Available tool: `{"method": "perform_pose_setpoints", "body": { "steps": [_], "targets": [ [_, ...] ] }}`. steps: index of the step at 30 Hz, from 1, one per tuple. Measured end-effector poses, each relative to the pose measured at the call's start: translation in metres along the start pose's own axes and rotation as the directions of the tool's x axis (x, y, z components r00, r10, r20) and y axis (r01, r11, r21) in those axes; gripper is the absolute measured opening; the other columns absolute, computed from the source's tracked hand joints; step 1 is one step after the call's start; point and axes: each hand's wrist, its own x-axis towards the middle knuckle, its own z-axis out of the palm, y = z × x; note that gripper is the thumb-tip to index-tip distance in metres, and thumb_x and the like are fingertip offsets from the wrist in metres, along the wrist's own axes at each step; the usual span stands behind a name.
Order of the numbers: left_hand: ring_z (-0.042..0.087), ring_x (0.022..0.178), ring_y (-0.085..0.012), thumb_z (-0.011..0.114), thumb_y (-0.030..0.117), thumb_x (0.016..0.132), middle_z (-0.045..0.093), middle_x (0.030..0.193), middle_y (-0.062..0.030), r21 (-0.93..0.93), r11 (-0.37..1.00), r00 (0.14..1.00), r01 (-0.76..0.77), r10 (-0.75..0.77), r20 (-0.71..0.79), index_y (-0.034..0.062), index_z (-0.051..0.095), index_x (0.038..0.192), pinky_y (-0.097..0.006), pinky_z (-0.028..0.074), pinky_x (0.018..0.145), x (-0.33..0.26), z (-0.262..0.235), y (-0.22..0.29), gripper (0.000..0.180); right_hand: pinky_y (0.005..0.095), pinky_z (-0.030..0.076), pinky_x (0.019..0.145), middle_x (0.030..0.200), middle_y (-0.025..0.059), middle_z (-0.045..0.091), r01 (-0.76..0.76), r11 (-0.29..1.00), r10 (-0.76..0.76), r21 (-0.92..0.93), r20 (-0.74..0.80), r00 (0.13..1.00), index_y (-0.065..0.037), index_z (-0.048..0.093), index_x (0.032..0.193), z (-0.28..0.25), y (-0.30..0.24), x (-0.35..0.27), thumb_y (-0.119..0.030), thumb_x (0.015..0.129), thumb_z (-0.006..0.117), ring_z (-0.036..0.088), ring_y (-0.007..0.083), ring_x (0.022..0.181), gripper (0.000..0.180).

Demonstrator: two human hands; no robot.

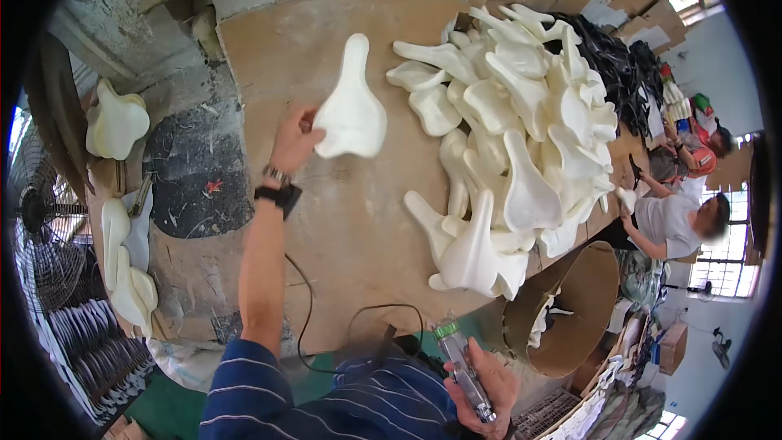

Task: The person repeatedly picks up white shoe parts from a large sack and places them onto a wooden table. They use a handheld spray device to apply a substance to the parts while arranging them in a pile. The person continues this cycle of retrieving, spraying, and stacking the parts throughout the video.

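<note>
My left hand [295, 143] pinches the lower left corner of a white bicycle saddle foam pad [353, 110], its narrow nose pointing away from me. That pad is over the brown cardboard tabletop [350, 228]; whether it rests flat or is slightly raised I cannot tell. Low by my body, my right hand [487, 387] is closed around a handheld hair clipper [464, 367] with a clear body and a green collar. To the right of the single pad rises a big heap of similar white pads [521, 147].
Stacked pads [118, 122] and more pads [130, 285] lie along the left edge, beside a black mat [199, 167]. A cable [308, 293] loops near my waist. A round cardboard bin [599, 305] stands at the table's right, a fan [45, 204] at left. Co-workers [668, 224] are at far right.
</note>
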Motion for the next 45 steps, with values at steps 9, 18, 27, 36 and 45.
{"method": "perform_pose_setpoints", "body": {
  "steps": [9, 18, 27, 36, 45],
  "targets": [
    [0.065, 0.091, -0.013, 0.07, 0.008, 0.084, 0.069, 0.106, -0.007, -0.262, 0.956, 0.991, 0.136, -0.128, 0.047, -0.0039, 0.061, 0.124, -0.03, 0.053, 0.078, -0.155, 0.012, 0.026, 0.043, 0.0306, 0.053, 0.073, 0.088, 0.0179, 0.069, 0.14, 0.985, -0.13, 0.097, -0.098, 0.987, 0.004, 0.061, 0.135, -0.021, 0.019, -0.055, 0.002, 0.071, 0.074, 0.069, 0.0287, 0.074, 0.065],
    [0.066, 0.097, -0.0135, 0.067, 0.006, 0.086, 0.07, 0.111, -0.0062, -0.382, 0.906, 0.974, 0.184, -0.22, -0.053, -0.0022, 0.06, 0.127, -0.029, 0.052, 0.086, -0.293, 0.044, 0.098, 0.042, 0.0362, 0.053, 0.07, 0.093, 0.0194, 0.067, 0.196, 0.968, -0.194, 0.154, -0.027, 0.981, 0.005, 0.057, 0.137, -0.052, 0.108, -0.098, 0.001, 0.08, 0.076, 0.067, 0.0341, 0.077, 0.06],
    [0.064, 0.11, -0.0183, 0.065, 0.007, 0.084, 0.068, 0.121, -0.0096, -0.166, 0.982, 0.983, 0.089, -0.113, -0.142, -0.0053, 0.058, 0.13, -0.033, 0.049, 0.098, -0.365, 0.112, 0.153, 0.048, 0.0443, 0.054, 0.076, 0.105, 0.0199, 0.068, 0.19, 0.98, -0.193, 0.065, 0.054, 0.98, -0.002, 0.054, 0.142, -0.081, 0.225, -0.147, 0.006, 0.069, 0.071, 0.066, 0.04, 0.088, 0.075],
    [0.055, 0.127, -0.022, 0.062, 0.009, 0.097, 0.053, 0.143, -0.0166, -0.336, 0.917, 0.964, -0.217, 0.255, 0.076, -0.0056, 0.037, 0.151, -0.035, 0.044, 0.107, -0.246, 0.304, 0.273, 0.062, 0.0441, 0.054, 0.082, 0.108, 0.0184, 0.066, 0.044, 0.997, -0.039, 0.07, -0.074, 0.996, -0.004, 0.05, 0.145, -0.122, 0.283, -0.208, 0.0, 0.07, 0.072, 0.065, 0.0392, 0.096, 0.079],
    [0.063, 0.119, -0.0189, 0.072, 0.008, 0.091, 0.065, 0.129, -0.011, -0.14, 0.855, 0.617, -0.5, 0.465, 0.634, -0.0002, 0.056, 0.141, -0.033, 0.052, 0.099, -0.276, 0.464, 0.34, 0.053, 0.0429, 0.055, 0.081, 0.109, 0.021, 0.069, -0.033, 0.992, 0.051, 0.124, -0.144, 0.988, -0.002, 0.054, 0.14, -0.136, 0.307, -0.239, -0.007, 0.08, 0.076, 0.067, 0.0402, 0.095, 0.064]
  ]
}}
